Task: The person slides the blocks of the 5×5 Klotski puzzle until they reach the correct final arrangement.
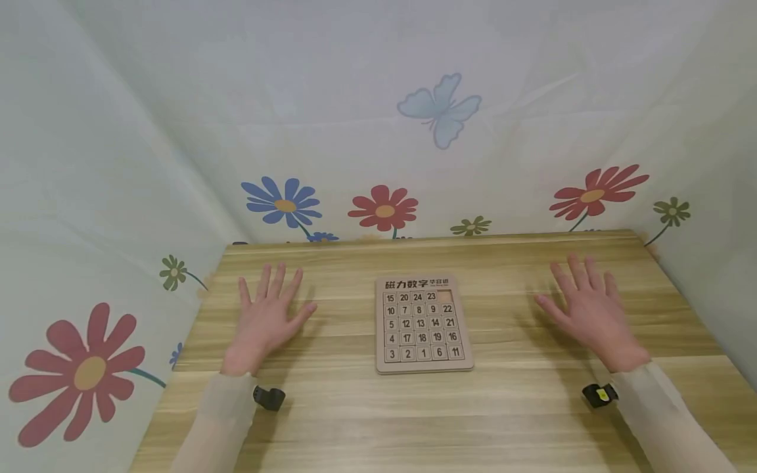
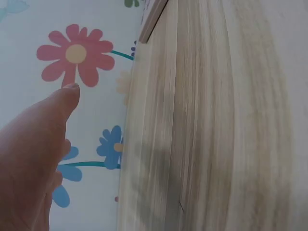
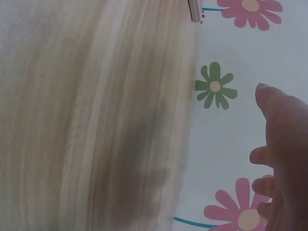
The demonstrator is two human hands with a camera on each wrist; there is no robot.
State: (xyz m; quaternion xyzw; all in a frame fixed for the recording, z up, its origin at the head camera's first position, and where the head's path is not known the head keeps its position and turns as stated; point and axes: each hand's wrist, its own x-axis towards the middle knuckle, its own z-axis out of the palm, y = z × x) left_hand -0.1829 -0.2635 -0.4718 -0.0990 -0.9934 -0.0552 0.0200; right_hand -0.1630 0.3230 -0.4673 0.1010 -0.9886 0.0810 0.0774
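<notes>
A number sliding puzzle (image 1: pixel 424 324) lies flat in the middle of the wooden table, its numbered tiles set in a pale frame. The one vacant cell is at its top right corner, beside tile 23. To the left of the puzzle my left hand (image 1: pixel 267 322) is spread palm down with straight fingers, holding nothing. On the other side my right hand (image 1: pixel 591 312) is spread likewise, with no object in it. Both hands are apart from the puzzle. Each wrist view shows only a thumb, some fingers and a small edge of the puzzle (image 2: pixel 153 19).
The wood-grain table (image 1: pixel 355 420) meets a white cloth backdrop (image 1: pixel 331 79) printed with flowers and a butterfly at its far edge. More of this cloth hangs at the left and right. A black strap device (image 1: pixel 269 397) is on the left wrist, another (image 1: pixel 598 395) on the right.
</notes>
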